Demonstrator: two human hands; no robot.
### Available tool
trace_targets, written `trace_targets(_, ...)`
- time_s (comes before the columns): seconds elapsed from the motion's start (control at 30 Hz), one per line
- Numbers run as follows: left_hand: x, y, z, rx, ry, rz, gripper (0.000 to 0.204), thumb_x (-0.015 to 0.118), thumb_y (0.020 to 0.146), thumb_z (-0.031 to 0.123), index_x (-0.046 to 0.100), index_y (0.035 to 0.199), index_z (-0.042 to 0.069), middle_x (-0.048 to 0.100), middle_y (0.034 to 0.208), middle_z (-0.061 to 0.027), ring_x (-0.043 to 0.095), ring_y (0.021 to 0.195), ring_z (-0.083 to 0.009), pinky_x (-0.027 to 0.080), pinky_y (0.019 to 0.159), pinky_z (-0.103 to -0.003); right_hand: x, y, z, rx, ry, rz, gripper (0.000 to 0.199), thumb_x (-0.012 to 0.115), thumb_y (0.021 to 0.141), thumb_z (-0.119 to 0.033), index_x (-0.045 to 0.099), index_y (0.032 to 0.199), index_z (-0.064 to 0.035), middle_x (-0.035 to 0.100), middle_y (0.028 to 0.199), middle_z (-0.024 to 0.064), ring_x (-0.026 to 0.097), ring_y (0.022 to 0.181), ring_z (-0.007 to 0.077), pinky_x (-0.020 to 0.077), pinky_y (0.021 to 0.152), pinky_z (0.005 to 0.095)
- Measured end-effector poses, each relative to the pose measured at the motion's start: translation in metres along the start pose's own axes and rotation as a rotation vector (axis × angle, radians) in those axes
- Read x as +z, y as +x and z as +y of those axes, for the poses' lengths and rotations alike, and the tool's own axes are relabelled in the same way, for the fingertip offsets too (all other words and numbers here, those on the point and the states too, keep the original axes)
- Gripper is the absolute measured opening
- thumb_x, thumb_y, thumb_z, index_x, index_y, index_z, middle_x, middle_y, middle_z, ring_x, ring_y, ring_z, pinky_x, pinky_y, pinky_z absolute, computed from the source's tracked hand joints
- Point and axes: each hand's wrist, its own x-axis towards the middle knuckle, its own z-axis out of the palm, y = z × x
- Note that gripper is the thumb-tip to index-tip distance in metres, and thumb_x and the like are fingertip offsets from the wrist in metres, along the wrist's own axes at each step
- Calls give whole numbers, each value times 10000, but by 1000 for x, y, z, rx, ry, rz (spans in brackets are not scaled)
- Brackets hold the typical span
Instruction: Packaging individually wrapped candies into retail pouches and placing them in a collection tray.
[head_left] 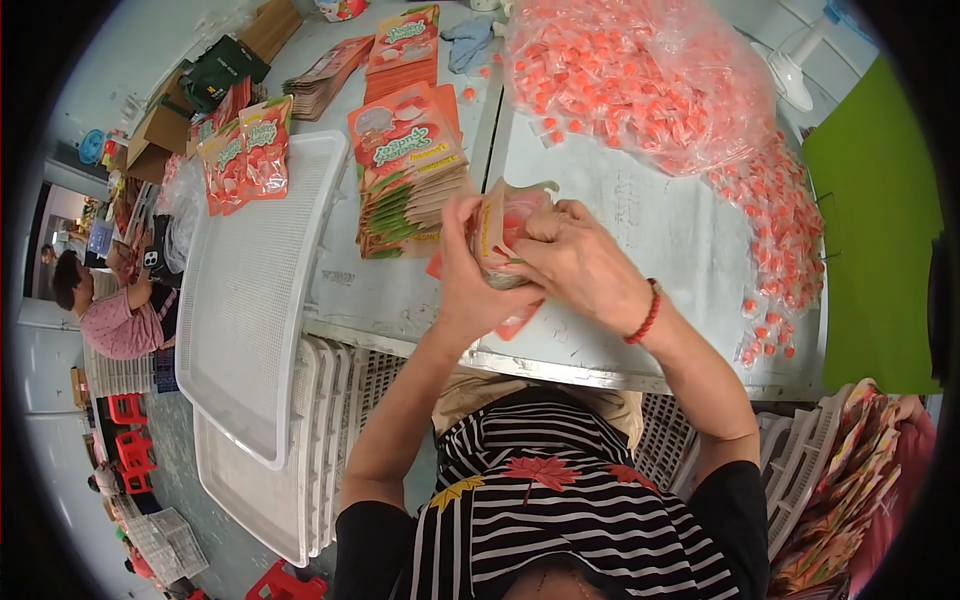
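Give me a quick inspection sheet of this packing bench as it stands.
Surface: grey metal table, scuffed.
Job's things: orange printed pouch held between left hand and right hand, above the table's front part.
Supplies: stack of empty pouches left of the hands; clear bag of orange wrapped candies behind; loose candies to the right.
Clutter: white mesh tray overhanging the table's left edge; filled pouches; blue cloth.
Hands: both closed on the pouch; red bead bracelet on the right wrist.
Cables: nothing seen.
Surroundings: another person far left; red stools.
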Motion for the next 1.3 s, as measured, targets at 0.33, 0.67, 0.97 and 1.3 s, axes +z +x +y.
trace_targets(0.33, -41, 26, 50, -374, -351, -358, 253, 537, 968, 194, 647, 910, -27, 571, 754, 54, 469, 701, -14, 413, 617, -196, -54, 3, -26, -253, -73, -117, 156, 679, 732, -101, 655, 851, -3, 619, 875, 84, 597, 773, 221, 456, 891, 394)
trace_targets(0.67, -38, 16, 58, -200, -134, -173, 254, 538, 965, 187, 668, 967, -32, 622, 749, 10, 494, 679, -35, 433, 610, -208, -46, -5, -40, -32, -182, -278, 245, 739, 677, -213, 639, 811, -33, 679, 868, 99, 631, 930, 249, 424, 976, 385)
trace_targets(0.97, -23, 7, 64, -155, 14, -275, 219, 557, 949, 153, 666, 949, -37, 655, 806, -16, 551, 746, -51, 455, 675, -219, -38, -25, -13, 31, -113, -459, 303, 661, 829, -372, 657, 927, -85, 683, 850, 71, 633, 935, 220, 321, 1035, 521)
trace_targets(1.3, -30, 22, 60, -214, -108, -175, 240, 533, 962, 179, 677, 979, -12, 623, 725, 14, 494, 645, -15, 427, 601, -194, -41, -30, -20, -14, -72, -33, 202, 652, 844, -262, 712, 866, -71, 610, 983, 97, 593, 842, 274, 371, 962, 450)
